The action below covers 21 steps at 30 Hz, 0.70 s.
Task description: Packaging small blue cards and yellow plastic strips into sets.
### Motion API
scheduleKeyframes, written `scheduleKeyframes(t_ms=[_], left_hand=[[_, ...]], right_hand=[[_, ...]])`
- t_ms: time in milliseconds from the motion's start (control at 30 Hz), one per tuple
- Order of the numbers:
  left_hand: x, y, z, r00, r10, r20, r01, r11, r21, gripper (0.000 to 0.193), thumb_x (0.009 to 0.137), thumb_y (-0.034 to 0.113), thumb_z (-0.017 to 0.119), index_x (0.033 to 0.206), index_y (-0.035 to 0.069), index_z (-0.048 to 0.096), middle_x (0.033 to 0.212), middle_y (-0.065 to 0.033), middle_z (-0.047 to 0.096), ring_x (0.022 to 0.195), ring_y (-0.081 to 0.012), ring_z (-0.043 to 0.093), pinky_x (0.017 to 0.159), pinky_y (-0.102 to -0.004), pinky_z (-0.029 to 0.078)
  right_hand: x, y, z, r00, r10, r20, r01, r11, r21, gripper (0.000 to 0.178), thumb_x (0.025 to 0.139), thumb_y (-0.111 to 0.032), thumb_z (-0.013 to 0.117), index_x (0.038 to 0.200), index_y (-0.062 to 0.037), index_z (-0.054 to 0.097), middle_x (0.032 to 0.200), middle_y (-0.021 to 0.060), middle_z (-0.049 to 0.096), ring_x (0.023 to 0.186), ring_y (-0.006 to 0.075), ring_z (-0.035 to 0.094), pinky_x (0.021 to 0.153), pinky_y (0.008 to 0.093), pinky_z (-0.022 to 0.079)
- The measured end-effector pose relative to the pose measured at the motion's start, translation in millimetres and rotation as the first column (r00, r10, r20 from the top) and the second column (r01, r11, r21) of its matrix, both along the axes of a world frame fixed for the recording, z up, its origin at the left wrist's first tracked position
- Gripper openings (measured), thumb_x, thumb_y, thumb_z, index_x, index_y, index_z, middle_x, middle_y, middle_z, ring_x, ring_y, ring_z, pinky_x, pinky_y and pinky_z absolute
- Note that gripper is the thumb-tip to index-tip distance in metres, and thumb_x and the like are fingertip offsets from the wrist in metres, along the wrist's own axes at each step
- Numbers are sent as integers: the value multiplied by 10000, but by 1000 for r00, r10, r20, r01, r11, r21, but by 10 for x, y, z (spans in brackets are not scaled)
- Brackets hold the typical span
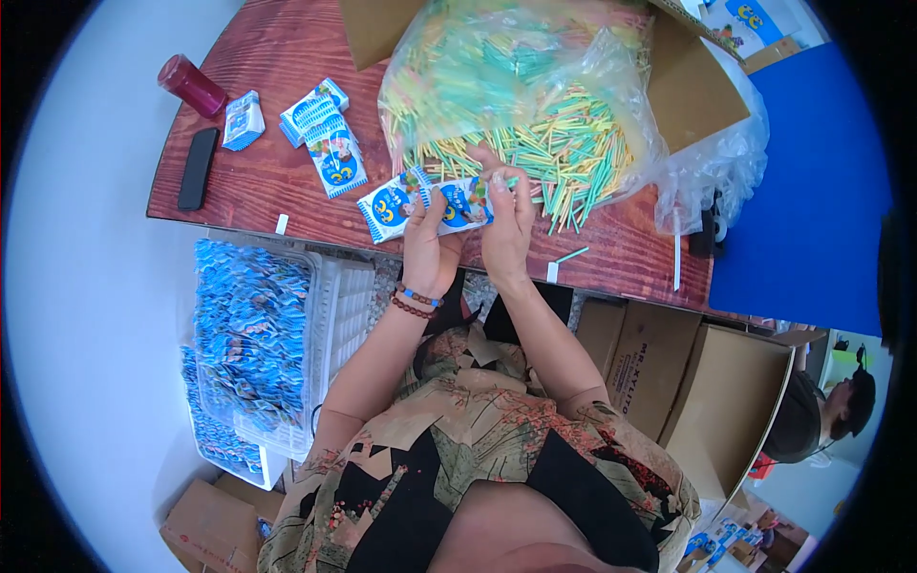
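My left hand is closed on blue-and-white snack packets, held low over the table's front edge. Its thumb lies across the front of them. A second packet face spans the gap to my right hand, whose curled fingers grip its right end. At those fingertips a small pale-green tip shows, perhaps a stick. Just beyond my hands, a heap of thin pastel sticks in green, yellow and pink spills from a clear plastic bag. Whether the packets are sealed, I cannot tell.
On the wood-grain table lie stacked packets, another small pile, a black phone and a red cup. A carton surrounds the bag. Bins of blue packets stand at left. A person is at right.
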<state>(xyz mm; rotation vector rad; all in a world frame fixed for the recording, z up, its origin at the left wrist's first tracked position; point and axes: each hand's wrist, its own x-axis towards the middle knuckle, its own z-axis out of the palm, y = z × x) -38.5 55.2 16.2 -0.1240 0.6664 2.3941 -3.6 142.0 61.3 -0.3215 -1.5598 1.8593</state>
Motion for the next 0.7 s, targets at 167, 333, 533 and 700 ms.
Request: scheduleKeyframes(t_ms=[167,333,533,700], left_hand=[[-77,42,18,998,-41,57,33,990,135,319,995,298,493,1260,121,505,1212,-58,604,1101,-205,595,926,-415,496],[-107,63,12,994,-25,108,-3,968,251,375,974,315,527,1293,122,482,1253,-67,583,1135,-221,572,958,-415,477],[-133,38,-51,979,-11,203,-49,956,288,415,945,323,580,1287,107,484,1259,-70,573,1150,-225,558,968,-400,471],[-153,15,-41,973,-6,230,-68,947,313,422,936,329,593,1284,112,490,1250,-61,580,1152,-216,555,956,-392,477]], right_hand=[[-76,160,41,978,206,-13,-206,978,2,325,994,-238,422,1095,29,575,1393,192,467,1312,260,413,1098,376,277],[-218,165,146,967,249,54,-254,954,157,501,1013,-337,363,1371,4,443,1433,171,424,1370,281,335,1123,364,228],[-259,179,269,952,299,70,-307,925,223,711,997,-546,275,1506,-66,151,1488,187,329,1400,318,272,1146,425,192],[-271,133,355,907,369,203,-416,857,304,661,1004,-418,336,1509,-50,120,1481,212,324,1387,314,296,1110,433,238]])
